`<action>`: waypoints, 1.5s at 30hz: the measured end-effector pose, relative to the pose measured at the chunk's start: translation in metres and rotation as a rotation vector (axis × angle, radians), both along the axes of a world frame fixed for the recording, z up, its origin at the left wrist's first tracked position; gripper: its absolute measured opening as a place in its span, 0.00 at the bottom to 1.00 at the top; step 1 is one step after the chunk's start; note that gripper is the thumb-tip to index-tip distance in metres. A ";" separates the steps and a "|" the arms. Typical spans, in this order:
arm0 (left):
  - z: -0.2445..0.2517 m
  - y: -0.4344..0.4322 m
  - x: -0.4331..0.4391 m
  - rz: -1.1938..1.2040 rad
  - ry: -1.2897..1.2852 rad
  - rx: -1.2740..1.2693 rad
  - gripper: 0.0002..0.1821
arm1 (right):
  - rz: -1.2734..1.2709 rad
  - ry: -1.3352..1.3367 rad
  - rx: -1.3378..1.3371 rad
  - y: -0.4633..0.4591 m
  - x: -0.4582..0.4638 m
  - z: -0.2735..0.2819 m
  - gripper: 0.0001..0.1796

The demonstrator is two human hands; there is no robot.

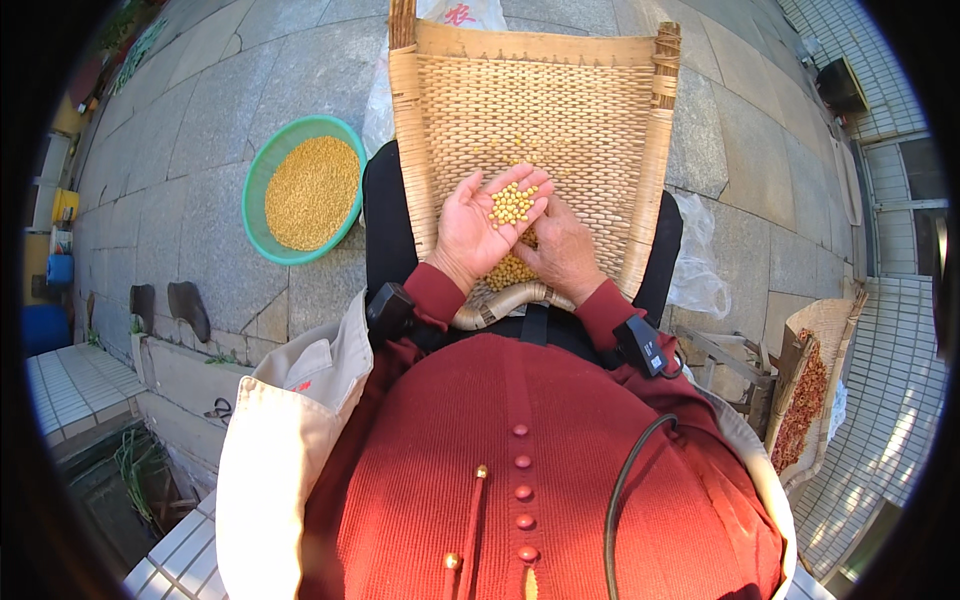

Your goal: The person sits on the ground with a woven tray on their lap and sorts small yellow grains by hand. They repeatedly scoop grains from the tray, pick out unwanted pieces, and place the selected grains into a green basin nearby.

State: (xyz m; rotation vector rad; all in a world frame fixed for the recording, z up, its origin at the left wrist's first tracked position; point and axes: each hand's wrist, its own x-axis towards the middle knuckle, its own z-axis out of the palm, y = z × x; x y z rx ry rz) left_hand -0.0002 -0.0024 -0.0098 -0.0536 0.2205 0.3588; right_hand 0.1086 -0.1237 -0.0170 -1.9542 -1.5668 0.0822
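Note:
A woven winnowing basket (540,97) rests across my lap, its curved edge against my waist. My left hand (469,232) is palm up above it, cupping a small heap of yellow soybeans (512,204). Close against its little-finger side is my right hand (568,244), back upward and fingers bent. Its fingertips are partly hidden by the left hand, so I cannot tell whether they hold anything. Below both hands, a pile of soybeans (508,275) lies in the basket's near end. A few loose beans (519,140) are scattered farther up the weave.
Left of my knee, a green plastic basin (250,199) holds many soybeans on the stone paving (202,232). Clear plastic (697,255) lies by my right leg. Farther right, another woven basket (799,330) with dried red pieces leans near a wooden stool (720,360). Scissors (220,410) lie at left.

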 end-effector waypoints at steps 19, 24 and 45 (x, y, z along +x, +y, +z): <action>-0.004 0.006 0.000 0.114 0.164 0.016 0.36 | 0.162 2.335 0.436 -0.010 0.051 -0.001 0.41; -0.014 0.004 0.000 0.067 0.156 0.005 0.34 | 0.084 2.277 0.502 -0.005 0.038 0.016 0.46; -0.021 0.030 -0.007 0.085 -0.085 -0.186 0.16 | 0.018 0.081 0.039 0.017 0.042 -0.017 0.12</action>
